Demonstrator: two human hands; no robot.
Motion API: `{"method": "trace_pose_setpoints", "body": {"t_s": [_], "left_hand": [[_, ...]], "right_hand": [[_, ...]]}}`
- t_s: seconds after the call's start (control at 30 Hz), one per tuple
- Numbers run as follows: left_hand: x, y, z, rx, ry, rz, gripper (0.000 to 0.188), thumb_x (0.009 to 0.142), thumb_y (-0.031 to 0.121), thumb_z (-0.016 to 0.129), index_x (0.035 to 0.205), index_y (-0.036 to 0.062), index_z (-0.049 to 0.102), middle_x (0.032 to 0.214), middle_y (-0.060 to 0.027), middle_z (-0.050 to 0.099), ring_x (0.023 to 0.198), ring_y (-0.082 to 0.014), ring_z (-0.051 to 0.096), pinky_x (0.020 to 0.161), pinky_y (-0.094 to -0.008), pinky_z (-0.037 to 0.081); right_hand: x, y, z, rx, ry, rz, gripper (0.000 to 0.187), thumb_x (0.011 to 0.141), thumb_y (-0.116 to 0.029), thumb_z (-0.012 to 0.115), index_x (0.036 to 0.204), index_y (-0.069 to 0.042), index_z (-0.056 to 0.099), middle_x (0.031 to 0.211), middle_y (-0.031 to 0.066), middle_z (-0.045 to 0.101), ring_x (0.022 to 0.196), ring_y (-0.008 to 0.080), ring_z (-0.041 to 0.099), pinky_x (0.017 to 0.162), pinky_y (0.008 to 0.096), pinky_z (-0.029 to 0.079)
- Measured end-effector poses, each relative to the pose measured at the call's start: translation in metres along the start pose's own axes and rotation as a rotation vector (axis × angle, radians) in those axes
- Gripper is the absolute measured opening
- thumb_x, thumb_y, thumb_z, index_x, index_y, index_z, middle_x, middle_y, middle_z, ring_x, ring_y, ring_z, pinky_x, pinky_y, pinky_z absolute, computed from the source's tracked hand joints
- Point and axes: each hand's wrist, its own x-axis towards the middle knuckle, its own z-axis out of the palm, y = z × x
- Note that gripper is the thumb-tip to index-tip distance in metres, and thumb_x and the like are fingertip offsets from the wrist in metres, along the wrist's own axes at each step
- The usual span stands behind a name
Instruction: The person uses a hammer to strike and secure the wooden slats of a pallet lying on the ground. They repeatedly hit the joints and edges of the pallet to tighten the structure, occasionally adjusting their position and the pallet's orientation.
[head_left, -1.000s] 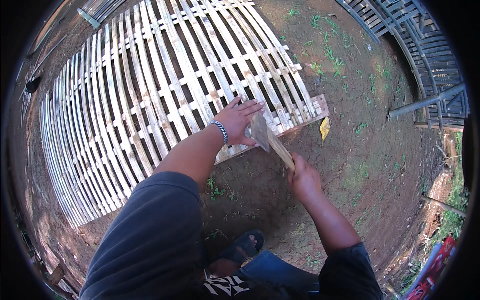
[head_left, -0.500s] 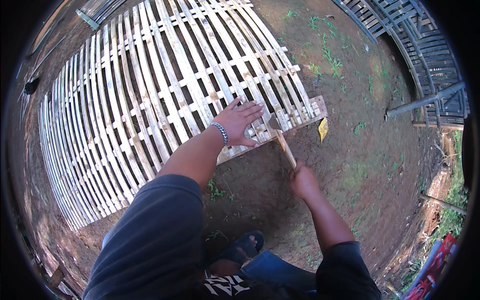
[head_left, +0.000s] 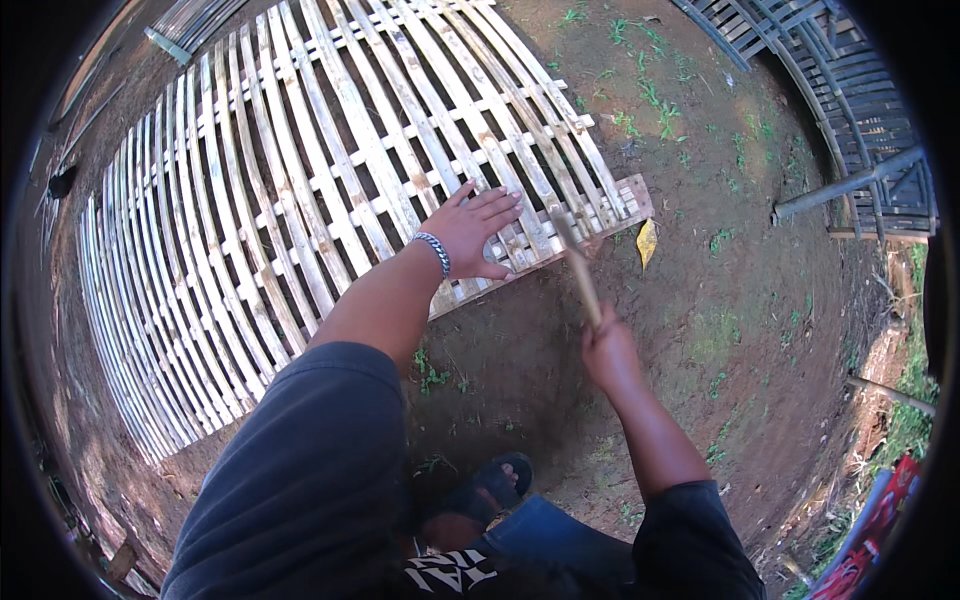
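Note:
A large panel of pale bamboo slats (head_left: 350,95), laid across several crosspieces, lies on the ground in front of me. My left hand (head_left: 475,230), with a chain bracelet at the wrist, rests flat on the slats by the near edge, fingers spread. A wooden-handled hammer (head_left: 584,285) is in my right hand (head_left: 610,350), the fist wrapped round the handle's lower end. Its head is smeared by motion and appears over the edge board (head_left: 632,197), right of my left hand. Whether it touches the slats I cannot tell.
Brown soil with small weeds surrounds the panel. A yellow leaf (head_left: 647,243) lies by its right corner. At the upper right stands a dark slatted bamboo structure (head_left: 865,115) with a pole (head_left: 830,197) jutting inward. My sandalled foot (head_left: 500,482) is below.
The hammer's head has moved slightly right and up and is now blurred. My left hand stays spread on the slats, and the view has shifted a little.

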Motion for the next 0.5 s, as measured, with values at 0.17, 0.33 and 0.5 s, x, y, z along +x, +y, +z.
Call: {"method": "trace_pose_setpoints", "body": {"t_s": [0.17,0.33,0.5], "left_hand": [[0.004,0.008,-0.004,0.035,-0.079,-0.029,0.109,0.082,0.076,0.065,0.162,0.0134,0.029,0.171,-0.0041,0.024,0.158,-0.0227,0.019,0.129,-0.0517,0.009],[0.016,0.035,-0.023,0.178,-0.274,-0.163,0.108,0.084,0.074,0.063,0.164,0.0146,0.022,0.173,-0.0022,0.016,0.159,-0.0243,0.015,0.128,-0.0563,0.011],[0.004,0.081,-0.035,0.225,-0.285,-0.305,0.099,0.089,0.063,0.065,0.163,0.0099,0.025,0.172,-0.0097,0.018,0.16,-0.0264,0.015,0.127,-0.0573,0.012]], "right_hand": [[-0.015,0.053,-0.014,-0.096,-0.172,0.008,0.03,0.095,-0.024,0.066,0.119,-0.005,0.06,0.093,0.0279,0.07,0.093,0.0483,0.068,0.082,0.0579,0.053],[-0.092,0.133,-0.031,-0.137,-0.124,0.219,0.033,0.092,-0.023,0.069,0.121,-0.01,0.06,0.099,0.0218,0.07,0.094,0.0452,0.068,0.083,0.0549,0.054],[-0.162,0.178,0.012,-0.043,0.081,0.363,0.047,0.086,-0.012,0.07,0.131,-0.009,0.054,0.119,0.023,0.062,0.104,0.0453,0.065,0.088,0.0532,0.053]]}}
